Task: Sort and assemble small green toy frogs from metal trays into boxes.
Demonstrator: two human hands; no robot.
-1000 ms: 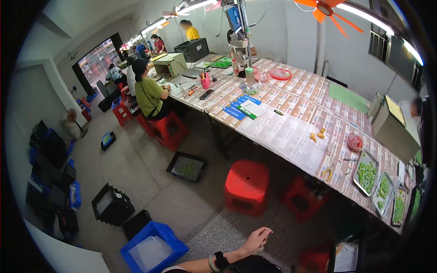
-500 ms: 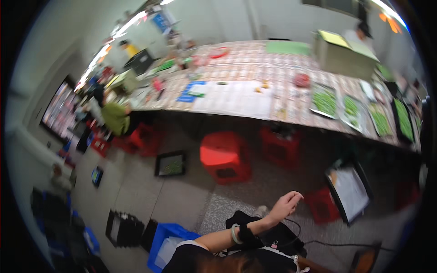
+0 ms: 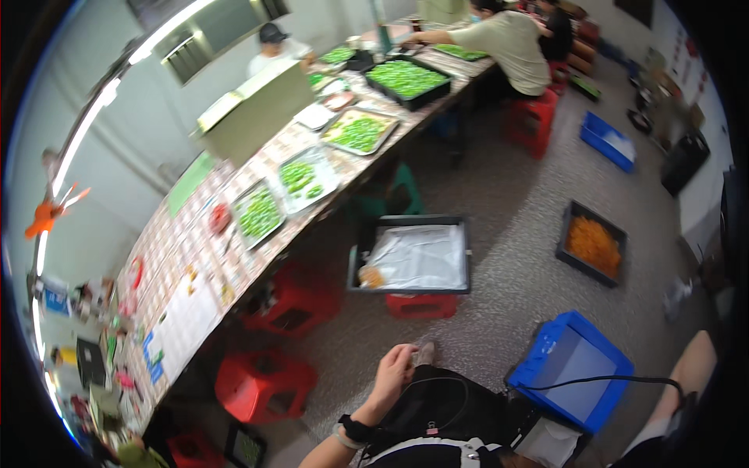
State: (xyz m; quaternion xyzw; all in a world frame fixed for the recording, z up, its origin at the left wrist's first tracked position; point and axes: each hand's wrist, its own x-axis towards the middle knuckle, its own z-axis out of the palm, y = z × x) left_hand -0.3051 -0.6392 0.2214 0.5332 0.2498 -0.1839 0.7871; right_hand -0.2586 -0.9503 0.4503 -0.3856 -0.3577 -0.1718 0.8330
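My left hand [image 3: 396, 370] is raised in front of my dark clothing, fingers curled inward; the palm side is hidden, so I cannot make out anything in it. A black band [image 3: 357, 429] circles that wrist. A thin black cable [image 3: 460, 381] loops close to the hand. Ahead of it, a black tray [image 3: 353, 269] lined with a crumpled white sheet [image 3: 421, 253] rests on a red stool [image 3: 421, 306], apart from my fingers. Only part of my right arm [image 3: 693, 365] shows, at the right rim; its hand is out of sight.
A long table [image 3: 168, 249] runs diagonally, bearing trays of green pieces [image 3: 359, 132]. Red stools [image 3: 265, 382] stand along it. On the floor are a blue bin [image 3: 616, 355] and a black crate of orange pieces [image 3: 593, 243]. A person [image 3: 511, 51] leans over the far end.
My view has swung to the right. The lined black tray now lies ahead, and the blue bin and orange crate show on the right. My left hand stays curled.
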